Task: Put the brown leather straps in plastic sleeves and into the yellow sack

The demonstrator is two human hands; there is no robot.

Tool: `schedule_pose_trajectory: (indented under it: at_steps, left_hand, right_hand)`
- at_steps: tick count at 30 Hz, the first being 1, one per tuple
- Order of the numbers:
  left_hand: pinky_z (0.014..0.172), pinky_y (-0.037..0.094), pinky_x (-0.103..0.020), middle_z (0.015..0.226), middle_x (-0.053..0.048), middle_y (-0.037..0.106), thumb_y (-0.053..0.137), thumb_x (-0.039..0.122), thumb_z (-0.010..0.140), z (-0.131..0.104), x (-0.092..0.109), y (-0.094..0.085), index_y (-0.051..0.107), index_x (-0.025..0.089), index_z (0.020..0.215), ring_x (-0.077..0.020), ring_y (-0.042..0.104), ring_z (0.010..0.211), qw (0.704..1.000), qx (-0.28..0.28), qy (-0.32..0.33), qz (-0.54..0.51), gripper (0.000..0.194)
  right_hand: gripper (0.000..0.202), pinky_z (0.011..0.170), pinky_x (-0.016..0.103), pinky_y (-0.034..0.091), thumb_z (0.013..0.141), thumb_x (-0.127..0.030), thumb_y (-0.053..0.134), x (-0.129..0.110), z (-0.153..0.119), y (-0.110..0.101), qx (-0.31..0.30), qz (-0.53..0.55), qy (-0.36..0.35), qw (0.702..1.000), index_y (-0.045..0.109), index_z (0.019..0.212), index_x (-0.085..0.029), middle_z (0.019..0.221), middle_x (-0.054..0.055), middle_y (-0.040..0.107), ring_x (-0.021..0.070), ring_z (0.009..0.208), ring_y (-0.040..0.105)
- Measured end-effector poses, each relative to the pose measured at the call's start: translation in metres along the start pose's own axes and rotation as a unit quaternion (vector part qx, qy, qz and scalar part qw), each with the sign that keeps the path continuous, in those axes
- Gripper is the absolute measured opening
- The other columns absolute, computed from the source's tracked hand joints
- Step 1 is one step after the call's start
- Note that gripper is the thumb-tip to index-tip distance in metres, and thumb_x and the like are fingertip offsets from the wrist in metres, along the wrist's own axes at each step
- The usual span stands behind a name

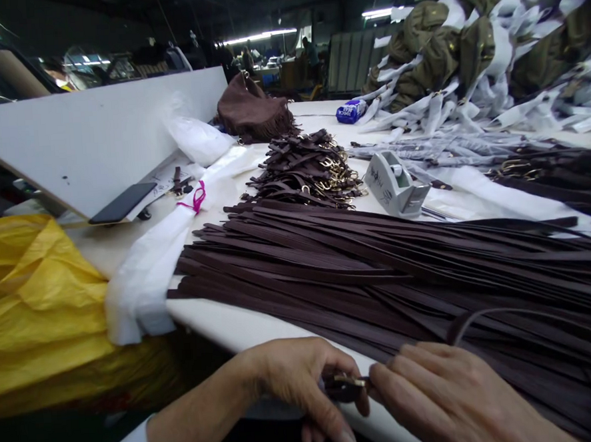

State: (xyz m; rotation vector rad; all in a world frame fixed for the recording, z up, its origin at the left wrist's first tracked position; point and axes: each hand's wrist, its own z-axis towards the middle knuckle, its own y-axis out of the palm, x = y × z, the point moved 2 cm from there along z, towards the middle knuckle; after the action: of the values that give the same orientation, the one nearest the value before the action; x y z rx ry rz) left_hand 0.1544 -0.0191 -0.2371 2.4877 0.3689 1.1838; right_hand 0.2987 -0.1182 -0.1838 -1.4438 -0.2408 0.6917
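Left hand [306,387]: low at the near tabletop edge, fingers curled, thumb and fingertips pinched on a small brass buckle [350,380] and the dark strap end under it.
Right hand [451,398]: just right of the left, back of the hand up, fingers bent down onto the same strap end; fingertips meet the buckle from the right.
Hands together: nearly touching, both closed on the one piece, over the tabletop's front edge.
Strap [486,316]: dark brown; a thin loop rises from behind the right hand and arcs right over the pile.
Strap pile [378,269]: long flat brown strips fanned across the tabletop, just beyond the hands, running left to right.
Short straps [307,170]: heap of shorter brown pieces with brass hardware, behind the long pile, middle of the tabletop.
Tape dispenser [396,185]: grey, just right of the short heap.
Tabletop [242,324]: white; bare strip shows between pile and near edge.
White wrap [148,270]: long bundle left of the pile, tied with a pink band [197,199].
Phone [123,203]: dark, flat, at the foot of a tilted white board [95,140].
Yellow sheet [35,303]: crumpled, left of the tabletop.
Brown bag [251,110]: far centre.
Far right: heap of olive pieces in white wrappers [465,50].
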Motion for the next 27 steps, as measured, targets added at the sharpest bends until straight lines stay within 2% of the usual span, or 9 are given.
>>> schedule_pose_trajectory:
  at_steps: [2, 6, 9, 12, 17, 19, 22, 25, 27]
  left_hand:
    - [0.039, 0.044, -0.017, 0.057, 0.006, 0.054, 0.084, 0.03, 0.042, 0.002, 0.002, -0.001, 0.057, 0.016, 0.089, -0.0074, 0.05, 0.042, 0.999, 0.04, 0.032, 0.016, 0.056]
    - [0.053, 0.045, -0.019, 0.073, 0.004, 0.059, 0.077, 0.037, 0.058, -0.003, 0.01, 0.0, 0.053, 0.018, 0.106, -0.0086, 0.054, 0.058, 0.966, 0.163, 0.144, 0.141, 0.057]
    - [0.065, 0.041, -0.02, 0.084, 0.002, 0.062, 0.074, 0.041, 0.062, -0.014, 0.014, 0.001, 0.051, 0.02, 0.109, -0.0119, 0.055, 0.074, 0.892, 0.304, 0.181, 0.282, 0.056]
    - [0.061, 0.037, -0.022, 0.078, 0.001, 0.061, 0.066, 0.058, 0.064, -0.021, 0.01, 0.002, 0.054, 0.017, 0.091, -0.0137, 0.054, 0.07, 0.808, 0.416, 0.141, 0.393, 0.05]
    - [0.054, 0.03, -0.023, 0.066, 0.001, 0.058, 0.06, 0.046, 0.076, -0.018, -0.012, 0.006, 0.051, 0.017, 0.073, -0.0135, 0.053, 0.059, 0.708, 0.471, 0.115, 0.514, 0.031]
    - [0.055, 0.031, -0.024, 0.065, 0.0, 0.058, 0.062, 0.04, 0.077, -0.016, -0.019, 0.005, 0.051, 0.016, 0.073, -0.0145, 0.054, 0.06, 0.685, 0.472, 0.125, 0.541, 0.027]
    - [0.055, 0.032, -0.023, 0.066, 0.0, 0.059, 0.063, 0.04, 0.076, -0.016, -0.022, -0.001, 0.051, 0.016, 0.076, -0.0142, 0.055, 0.062, 0.698, 0.443, 0.141, 0.545, 0.027]
    - [0.052, 0.03, -0.019, 0.065, 0.003, 0.057, 0.062, 0.041, 0.076, -0.017, -0.018, -0.007, 0.052, 0.017, 0.076, -0.0105, 0.052, 0.058, 0.768, 0.366, 0.169, 0.497, 0.027]
    - [0.051, 0.029, -0.018, 0.063, 0.004, 0.055, 0.06, 0.037, 0.077, -0.017, -0.014, -0.009, 0.052, 0.016, 0.076, -0.0084, 0.048, 0.055, 0.8, 0.334, 0.178, 0.465, 0.022]
  right_hand:
    - [0.021, 0.05, 0.027, 0.037, 0.083, -0.006, 0.036, -0.006, 0.004, 0.004, 0.018, -0.001, 0.002, 1.0, 0.052, 0.087, -0.017, 0.065, 0.002, 0.06, 0.0159, 0.053, 0.055]
    - [0.013, 0.054, 0.022, 0.04, 0.088, -0.013, 0.04, -0.002, 0.007, 0.013, 0.024, 0.138, 0.133, 0.981, 0.051, 0.084, -0.019, 0.069, -0.001, 0.061, 0.0119, 0.058, 0.057]
    - [0.01, 0.052, 0.021, 0.038, 0.088, -0.02, 0.044, 0.005, 0.006, 0.016, 0.003, 0.213, 0.202, 0.956, 0.051, 0.08, -0.02, 0.067, -0.003, 0.059, 0.0103, 0.057, 0.055]
    - [0.011, 0.048, 0.021, 0.037, 0.088, -0.024, 0.046, 0.012, 0.005, 0.019, 0.036, 0.22, 0.206, 0.953, 0.051, 0.078, -0.02, 0.064, -0.003, 0.058, 0.0104, 0.054, 0.054]
    - [0.004, 0.052, 0.022, 0.037, 0.087, -0.02, 0.049, 0.014, 0.006, 0.024, 0.154, 0.141, 0.161, 0.965, 0.053, 0.088, -0.019, 0.067, -0.003, 0.059, 0.0105, 0.054, 0.054]
    - [0.01, 0.055, 0.025, 0.036, 0.089, -0.02, 0.046, 0.013, 0.008, 0.024, 0.146, 0.119, 0.158, 0.969, 0.054, 0.095, -0.019, 0.071, -0.001, 0.059, 0.013, 0.059, 0.056]
    - [0.02, 0.051, 0.025, 0.032, 0.091, -0.023, 0.039, 0.016, 0.015, 0.02, 0.046, 0.219, 0.204, 0.953, 0.055, 0.08, -0.019, 0.062, -0.002, 0.051, 0.012, 0.054, 0.047]
    - [0.029, 0.049, 0.022, 0.03, 0.091, -0.032, 0.037, 0.018, 0.023, 0.013, -0.049, 0.402, 0.231, 0.885, 0.05, 0.068, -0.018, 0.059, -0.003, 0.042, 0.0105, 0.053, 0.037]
    - [0.028, 0.049, 0.021, 0.03, 0.09, -0.033, 0.038, 0.017, 0.027, 0.011, -0.07, 0.456, 0.225, 0.858, 0.048, 0.068, -0.018, 0.059, -0.004, 0.039, 0.0101, 0.054, 0.034]
